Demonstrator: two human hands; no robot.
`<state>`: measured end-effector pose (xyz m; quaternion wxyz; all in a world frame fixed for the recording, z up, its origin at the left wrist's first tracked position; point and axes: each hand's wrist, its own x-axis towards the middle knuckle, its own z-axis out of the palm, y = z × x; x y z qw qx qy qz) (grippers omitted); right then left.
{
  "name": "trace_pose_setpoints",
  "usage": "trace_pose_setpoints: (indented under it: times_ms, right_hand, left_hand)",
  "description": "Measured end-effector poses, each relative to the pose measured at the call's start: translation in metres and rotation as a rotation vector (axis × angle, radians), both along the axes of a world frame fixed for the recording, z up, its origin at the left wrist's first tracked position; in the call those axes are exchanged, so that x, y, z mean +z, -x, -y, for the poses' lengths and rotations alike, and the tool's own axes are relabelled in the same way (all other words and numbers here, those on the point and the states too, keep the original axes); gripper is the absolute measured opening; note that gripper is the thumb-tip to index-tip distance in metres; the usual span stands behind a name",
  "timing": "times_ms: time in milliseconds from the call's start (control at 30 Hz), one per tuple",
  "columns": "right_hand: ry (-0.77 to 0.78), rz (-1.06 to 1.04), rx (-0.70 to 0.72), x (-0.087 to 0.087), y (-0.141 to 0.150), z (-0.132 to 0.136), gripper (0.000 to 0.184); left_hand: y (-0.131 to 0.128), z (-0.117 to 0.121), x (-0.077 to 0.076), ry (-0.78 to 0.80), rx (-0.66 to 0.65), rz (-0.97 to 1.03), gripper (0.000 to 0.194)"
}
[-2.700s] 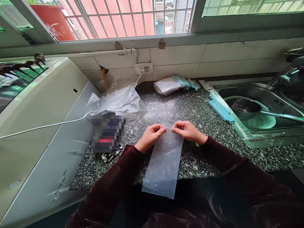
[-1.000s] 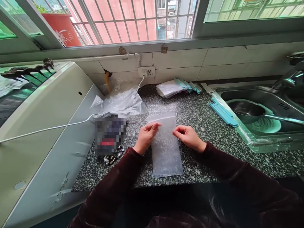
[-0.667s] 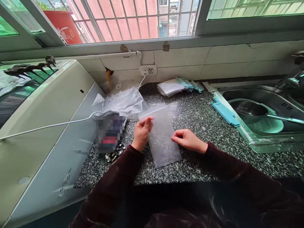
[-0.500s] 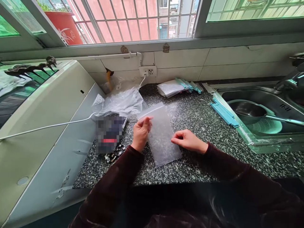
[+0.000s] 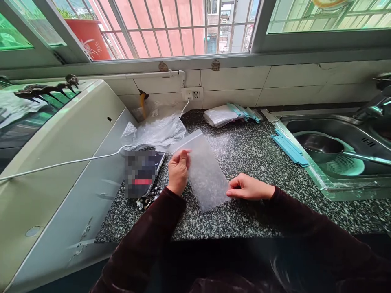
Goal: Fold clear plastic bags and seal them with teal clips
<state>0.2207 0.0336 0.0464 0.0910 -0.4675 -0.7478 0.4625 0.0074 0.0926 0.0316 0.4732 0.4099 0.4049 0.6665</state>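
Over the speckled tabletop (image 5: 244,152), a translucent bag (image 5: 207,175) is pinched at its left edge by the left hand (image 5: 179,171), whose fingers are partly hidden, and near its lower right corner by the right hand (image 5: 252,187). The screen of the phone (image 5: 145,173) is largely masked by pixelation; the tap (image 5: 376,109) is cut off at right. Open room is left between the bag and the blue strips (image 5: 289,149).

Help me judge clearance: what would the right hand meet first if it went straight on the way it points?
The right hand points across at the translucent bag, whose edge its fingertips seem to pinch, so that comes first. Beyond it, the left sleeve looks next, though depth is unclear.
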Motion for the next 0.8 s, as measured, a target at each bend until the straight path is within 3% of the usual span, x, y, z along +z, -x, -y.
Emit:
trace_pose_setpoints:
  times_ms: [300,500,567,700,800]
  right_hand:
    - [0.193,0.01,0.116,0.005,-0.004,0.0,0.033]
    - [0.271,-0.067,0.107,0.003,-0.007,-0.001,0.032]
    - [0.218,-0.146,0.007,0.001,-0.005,-0.004,0.035]
    - [0.004,-0.364,-0.341,-0.006,0.0,-0.011,0.041]
    - [-0.066,-0.476,-0.487,-0.012,0.003,-0.014,0.041]
  left_hand:
    - [-0.005,0.006,0.0,0.018,-0.045,-0.046,0.043]
    - [-0.005,0.004,-0.003,0.013,-0.117,-0.065,0.043]
    - [-0.007,0.006,-0.004,0.021,-0.166,-0.087,0.043]
    - [-0.012,0.014,-0.004,0.102,-0.348,-0.206,0.047]
    - [-0.015,0.02,-0.001,0.133,-0.47,-0.318,0.047]
